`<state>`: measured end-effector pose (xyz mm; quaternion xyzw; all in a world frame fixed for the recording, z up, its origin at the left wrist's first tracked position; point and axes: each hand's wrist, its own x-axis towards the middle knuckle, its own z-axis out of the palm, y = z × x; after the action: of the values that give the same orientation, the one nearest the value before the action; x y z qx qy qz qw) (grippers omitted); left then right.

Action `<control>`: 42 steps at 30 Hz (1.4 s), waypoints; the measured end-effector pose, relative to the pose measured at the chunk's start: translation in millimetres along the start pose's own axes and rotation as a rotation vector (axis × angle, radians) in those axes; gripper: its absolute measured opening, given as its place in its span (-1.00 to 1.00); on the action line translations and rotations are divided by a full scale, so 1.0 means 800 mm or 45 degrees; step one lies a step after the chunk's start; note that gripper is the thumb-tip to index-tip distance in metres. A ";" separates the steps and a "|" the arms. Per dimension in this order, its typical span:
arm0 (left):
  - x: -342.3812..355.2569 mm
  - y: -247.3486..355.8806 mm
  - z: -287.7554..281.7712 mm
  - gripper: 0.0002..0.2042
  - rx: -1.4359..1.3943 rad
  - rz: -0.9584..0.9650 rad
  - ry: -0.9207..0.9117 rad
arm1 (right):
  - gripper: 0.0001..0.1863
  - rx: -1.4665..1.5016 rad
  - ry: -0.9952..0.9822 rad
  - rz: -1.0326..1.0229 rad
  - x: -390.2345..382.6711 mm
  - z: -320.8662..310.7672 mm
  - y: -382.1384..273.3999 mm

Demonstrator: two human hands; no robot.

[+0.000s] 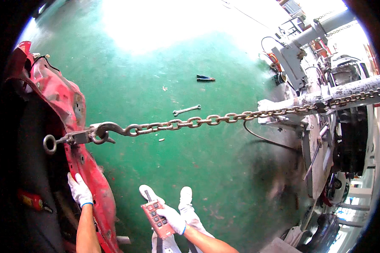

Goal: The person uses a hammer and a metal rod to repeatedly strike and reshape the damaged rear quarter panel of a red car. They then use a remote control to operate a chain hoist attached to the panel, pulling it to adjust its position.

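My left hand [80,190], in a white glove, lies with fingers stretched out on the edge of a dented red car body panel [90,168]. In my right hand [173,219], also gloved, is a red handheld remote control [157,220] with several dark buttons, held in front of my legs. Farther up the panel a metal pulling clamp [78,137] with a ring bolt grips its edge. A large hook [107,127] joins the clamp to a steel chain [194,122], which runs nearly straight to a grey pulling post [325,95] on the right.
A combination wrench [186,110] and a blue-handled tool [205,78] lie on the green floor [215,168]. A black hose [266,141] curves below the post. A second grey arm [321,29] stands at far right. Inside the car lies a red cylinder [29,200], perhaps a fire extinguisher.
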<state>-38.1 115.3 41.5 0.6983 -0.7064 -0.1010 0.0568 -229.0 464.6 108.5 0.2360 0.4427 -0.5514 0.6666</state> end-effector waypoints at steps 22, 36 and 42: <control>-0.005 0.021 -0.041 -0.33 0.017 -0.121 -0.095 | -0.52 0.029 0.176 -0.049 -0.044 0.022 -0.018; -0.177 0.178 -0.331 -0.77 -1.981 0.761 -0.643 | -0.52 -0.058 0.315 -0.135 -0.035 0.000 -0.003; -0.185 0.164 -0.329 -0.76 -2.170 0.601 -1.214 | -0.46 -0.098 0.183 -0.100 -0.031 -0.011 0.018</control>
<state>-104.9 247.0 335.5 0.1534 -0.4678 -0.8283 0.2676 -218.5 488.9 122.5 0.2318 0.5192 -0.5414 0.6194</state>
